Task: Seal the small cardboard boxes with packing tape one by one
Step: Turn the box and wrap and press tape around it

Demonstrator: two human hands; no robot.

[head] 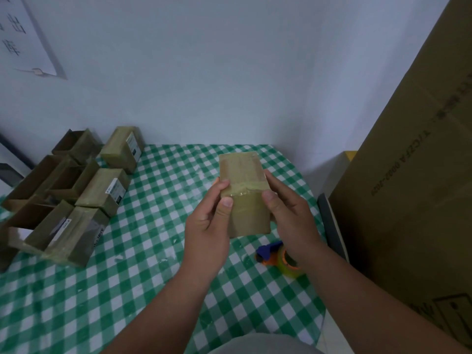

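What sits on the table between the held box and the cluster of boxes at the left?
Nothing: in the head view, only bare checked tablecloth separates the held box from the box cluster.

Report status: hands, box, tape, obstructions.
Left hand and right hand both gripping small box above table. Tape strip across its middle. Tape dispenser down on tablecloth. Nothing in the way.

From my remote seat the head view is dim, flat and bluish, with soft, slightly smeared detail throughout, faint sheen on the tape band across the held small cardboard box (244,192), wide-angle bending of the large carton (419,159) at three o'clock, and darkening toward nine.
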